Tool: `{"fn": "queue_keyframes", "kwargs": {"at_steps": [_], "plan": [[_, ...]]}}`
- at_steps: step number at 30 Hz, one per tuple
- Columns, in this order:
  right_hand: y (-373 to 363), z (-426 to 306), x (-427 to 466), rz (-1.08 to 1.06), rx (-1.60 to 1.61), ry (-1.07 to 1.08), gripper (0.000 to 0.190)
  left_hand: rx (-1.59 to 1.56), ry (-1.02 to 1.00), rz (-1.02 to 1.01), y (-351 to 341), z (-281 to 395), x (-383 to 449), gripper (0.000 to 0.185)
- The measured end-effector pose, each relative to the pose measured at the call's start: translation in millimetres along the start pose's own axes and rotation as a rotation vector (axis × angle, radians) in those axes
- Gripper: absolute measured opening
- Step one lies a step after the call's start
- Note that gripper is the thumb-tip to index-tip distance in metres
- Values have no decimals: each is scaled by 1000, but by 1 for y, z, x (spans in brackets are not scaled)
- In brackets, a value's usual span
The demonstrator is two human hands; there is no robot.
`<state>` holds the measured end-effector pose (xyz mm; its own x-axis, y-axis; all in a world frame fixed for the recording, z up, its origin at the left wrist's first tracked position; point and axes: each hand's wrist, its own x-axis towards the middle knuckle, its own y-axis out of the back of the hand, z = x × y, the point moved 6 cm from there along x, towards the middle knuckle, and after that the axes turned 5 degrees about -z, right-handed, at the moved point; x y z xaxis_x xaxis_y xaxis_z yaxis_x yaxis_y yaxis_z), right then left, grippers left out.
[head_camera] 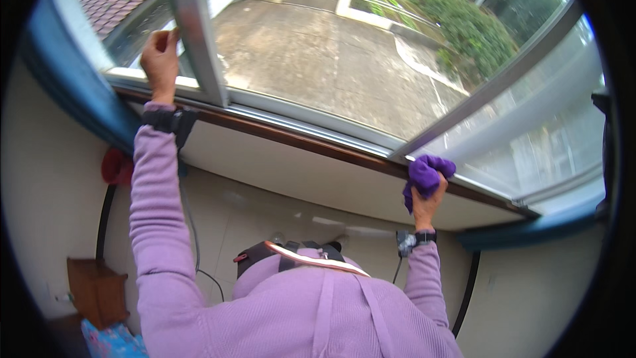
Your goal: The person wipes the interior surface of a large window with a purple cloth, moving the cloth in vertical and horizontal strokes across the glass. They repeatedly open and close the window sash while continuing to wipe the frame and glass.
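Note:
A crumpled purple cloth (425,177) is bunched in my right hand (430,204), against the lower frame of the right window pane, just above the sill. My left hand (161,65) is raised at the left sash, its fingers curled close to the grey metal upright (194,30). Whether those fingers grip the upright or only rest near it, I cannot tell. Between my hands the window stands open, with the metal sliding track (308,124) exposed. Below the track runs a dark brown wooden sill edge (298,135).
Blue window trim (74,64) borders the left side. Under it sits a red container (117,166). A small wooden cabinet (97,291) stands at lower left beside a blue flowered fabric (112,340). A grey cable (191,223) hangs by my left arm. Outside lies a concrete yard (298,49).

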<state>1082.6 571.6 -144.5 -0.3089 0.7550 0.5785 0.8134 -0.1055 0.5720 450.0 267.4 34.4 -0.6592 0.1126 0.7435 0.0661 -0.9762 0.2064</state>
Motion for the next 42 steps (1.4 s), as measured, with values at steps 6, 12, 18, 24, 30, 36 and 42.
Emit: {"fn": "queue_keyframes", "kwargs": {"at_steps": [6,12,18,24,30,36,42], "plan": [[2,2,1,-14,14,-14,71,-104,-174,-113,-35,51,-78,14],[-3,13,-4,11,-2,-16,75,-384,337,-306,-87,28,-193,27],[2,21,-8,-58,-6,-56,74,-54,183,-311,-102,23,-236,52],[8,11,-2,-196,-81,28,64,165,217,-421,-97,38,-187,47],[13,26,8,-288,65,80,62,1222,-501,-770,-95,105,-120,34],[16,36,10,-340,175,86,64,1634,-775,-998,-112,98,-102,25],[17,33,7,-305,144,113,67,1493,-554,-1024,-109,80,-126,37]]}}
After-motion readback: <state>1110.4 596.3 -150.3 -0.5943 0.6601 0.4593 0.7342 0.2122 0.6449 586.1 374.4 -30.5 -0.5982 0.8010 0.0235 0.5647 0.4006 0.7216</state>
